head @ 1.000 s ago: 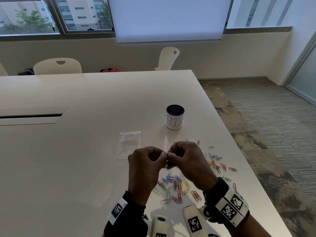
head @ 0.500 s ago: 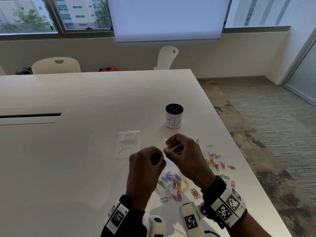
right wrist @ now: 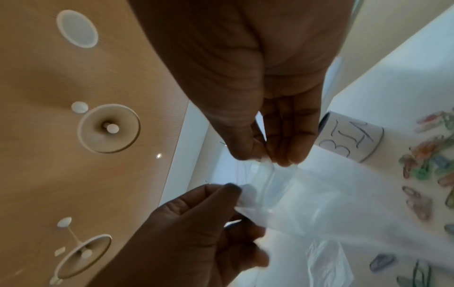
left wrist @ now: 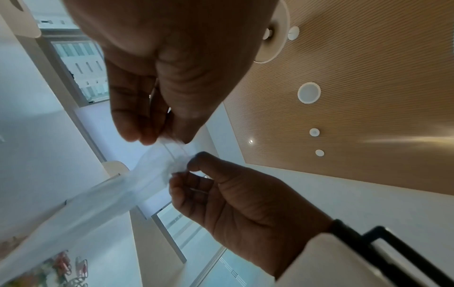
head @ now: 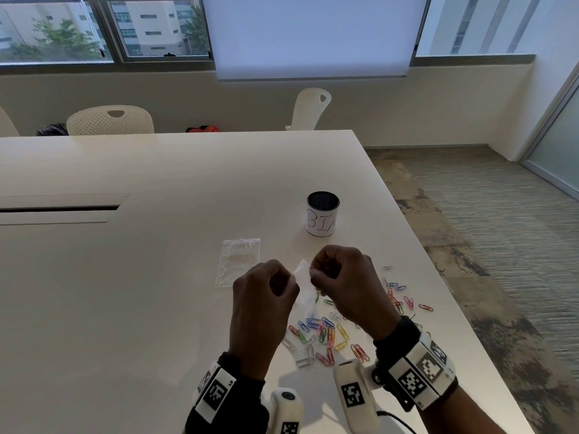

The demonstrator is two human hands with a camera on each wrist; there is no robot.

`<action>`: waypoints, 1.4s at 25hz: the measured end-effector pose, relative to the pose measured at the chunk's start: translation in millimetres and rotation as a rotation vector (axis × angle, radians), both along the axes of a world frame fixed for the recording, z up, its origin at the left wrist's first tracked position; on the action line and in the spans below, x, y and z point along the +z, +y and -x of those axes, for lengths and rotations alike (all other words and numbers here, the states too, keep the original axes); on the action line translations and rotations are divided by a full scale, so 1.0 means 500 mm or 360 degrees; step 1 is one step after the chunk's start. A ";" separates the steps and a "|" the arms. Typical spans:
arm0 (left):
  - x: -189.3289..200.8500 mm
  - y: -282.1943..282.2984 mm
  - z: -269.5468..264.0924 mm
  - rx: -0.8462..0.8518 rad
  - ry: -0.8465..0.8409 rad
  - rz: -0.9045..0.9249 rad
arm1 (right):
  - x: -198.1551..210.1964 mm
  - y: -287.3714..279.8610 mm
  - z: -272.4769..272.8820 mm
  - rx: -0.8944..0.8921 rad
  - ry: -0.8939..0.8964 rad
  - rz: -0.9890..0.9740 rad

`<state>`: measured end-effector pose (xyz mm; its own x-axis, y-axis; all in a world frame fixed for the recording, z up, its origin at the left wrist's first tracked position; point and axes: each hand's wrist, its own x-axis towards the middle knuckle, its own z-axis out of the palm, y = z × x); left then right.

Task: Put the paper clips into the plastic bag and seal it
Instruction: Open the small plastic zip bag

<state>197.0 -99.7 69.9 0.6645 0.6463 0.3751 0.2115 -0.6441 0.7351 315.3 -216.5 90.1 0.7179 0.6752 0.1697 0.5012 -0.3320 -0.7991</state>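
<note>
A small clear plastic bag [head: 303, 288] hangs between my two hands above the table. My left hand [head: 289, 281] pinches one side of its top edge and my right hand [head: 313, 274] pinches the other. In the left wrist view, the left hand [left wrist: 169, 140] grips the bag [left wrist: 147, 174] by its zip strip. The right wrist view shows the right hand [right wrist: 265, 159] pinching the bag [right wrist: 294, 196] opposite the left. Several coloured paper clips [head: 326, 335] lie scattered on the table under and right of my hands.
A second clear bag [head: 238, 264] lies flat on the white table [head: 156, 277] left of my hands. A cup marked BIN [head: 322, 217] stands just beyond them. The table's right edge is close to the clips. Chairs stand at the far side.
My hands were pressed together on the bag's top edge. They have drawn a little apart and risen slightly, and the bag now shows spread between them.
</note>
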 end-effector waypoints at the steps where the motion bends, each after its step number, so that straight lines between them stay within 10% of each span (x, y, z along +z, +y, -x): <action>1: 0.002 0.000 0.002 0.0035 -0.0001 -0.0002 | 0.001 -0.003 -0.001 -0.0040 -0.0062 0.0022; 11: 0.013 -0.022 0.009 -0.0011 -0.0055 0.0114 | -0.005 0.004 0.041 0.0005 0.0286 0.0071; 35: 0.015 -0.040 0.021 0.0084 0.0051 -0.0044 | -0.011 0.009 0.056 -0.0182 -0.0341 0.0204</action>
<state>186.7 -119.6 77.7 0.6417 0.6705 0.3723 0.2688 -0.6513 0.7096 287.4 -211.9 84.7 0.7475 0.6176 0.2445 0.6078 -0.4876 -0.6267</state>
